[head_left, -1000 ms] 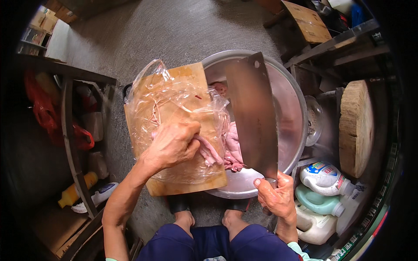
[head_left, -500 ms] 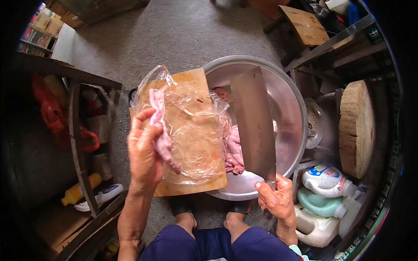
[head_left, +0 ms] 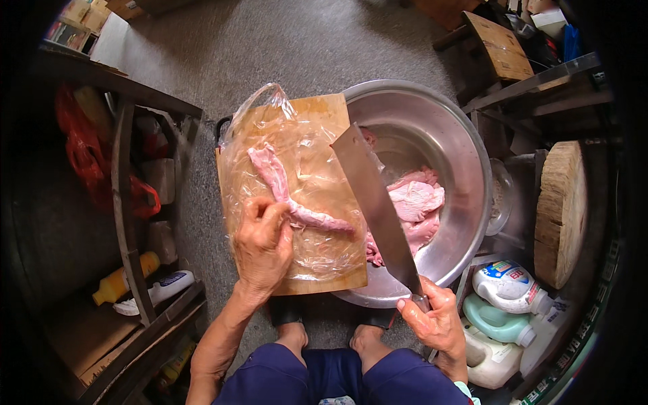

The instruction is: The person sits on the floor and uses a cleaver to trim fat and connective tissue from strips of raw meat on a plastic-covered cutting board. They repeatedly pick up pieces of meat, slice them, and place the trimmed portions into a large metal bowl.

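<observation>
My left hand pinches a long pink strip of raw meat near its middle, where it bends. The strip lies over a clear plastic bag spread on a wooden cutting board. In my right hand is the handle of a large cleaver, its broad blade tilted up and to the left, above the board's right edge and the basin. Behind the blade, more pink raw meat rests in a wide metal basin; part of it is hidden.
Wooden shelving stands at left, with a red plastic bag and a yellow bottle. At right are a round wooden block, a white detergent jug and a green jug. A wooden stool stands at far right.
My left hand has lowered the meat strip from above the board's left side onto the bag, moving right. The cleaver has tilted further left over the board's edge.
</observation>
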`<control>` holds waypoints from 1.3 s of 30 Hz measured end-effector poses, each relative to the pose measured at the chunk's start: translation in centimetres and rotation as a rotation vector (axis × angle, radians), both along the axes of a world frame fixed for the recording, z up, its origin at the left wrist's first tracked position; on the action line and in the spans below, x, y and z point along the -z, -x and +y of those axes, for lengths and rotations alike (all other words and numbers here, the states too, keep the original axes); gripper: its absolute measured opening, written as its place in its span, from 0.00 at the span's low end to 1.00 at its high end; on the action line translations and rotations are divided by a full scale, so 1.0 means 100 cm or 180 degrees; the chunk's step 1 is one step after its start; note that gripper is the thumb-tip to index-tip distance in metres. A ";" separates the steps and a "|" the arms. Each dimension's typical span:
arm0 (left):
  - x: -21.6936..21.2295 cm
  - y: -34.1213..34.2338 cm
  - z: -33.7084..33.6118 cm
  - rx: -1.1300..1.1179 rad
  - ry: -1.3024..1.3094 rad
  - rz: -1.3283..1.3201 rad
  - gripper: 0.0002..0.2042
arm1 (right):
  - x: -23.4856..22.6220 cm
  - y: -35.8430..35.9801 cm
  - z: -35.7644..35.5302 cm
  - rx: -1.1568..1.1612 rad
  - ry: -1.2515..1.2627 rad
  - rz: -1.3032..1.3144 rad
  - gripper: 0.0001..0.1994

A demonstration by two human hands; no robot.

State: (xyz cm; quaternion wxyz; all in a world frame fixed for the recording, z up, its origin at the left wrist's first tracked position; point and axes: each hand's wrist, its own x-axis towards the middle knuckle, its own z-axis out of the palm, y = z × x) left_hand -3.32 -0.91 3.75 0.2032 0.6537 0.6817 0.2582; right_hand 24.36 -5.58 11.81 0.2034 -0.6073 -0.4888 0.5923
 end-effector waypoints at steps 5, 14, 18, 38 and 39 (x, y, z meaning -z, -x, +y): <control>0.008 0.003 0.006 0.0895 -0.0575 0.0422 0.20 | -0.015 -0.013 -0.003 -0.0531 0.0194 -0.0539 0.23; 0.021 0.012 0.017 0.0555 -0.0643 0.0095 0.17 | -0.022 -0.041 -0.016 -0.0605 0.0292 -0.0743 0.23; 0.026 0.012 0.017 0.0508 -0.0768 -0.0024 0.14 | -0.022 -0.054 -0.025 -0.0855 0.0439 -0.0662 0.24; 0.038 0.022 0.021 0.0967 -0.1033 0.0177 0.18 | -0.019 0.009 0.029 -0.1853 -0.0362 -0.0758 0.27; 0.038 0.024 0.022 0.0980 -0.1070 0.0198 0.18 | -0.016 0.011 0.030 -0.1825 -0.0491 -0.0743 0.27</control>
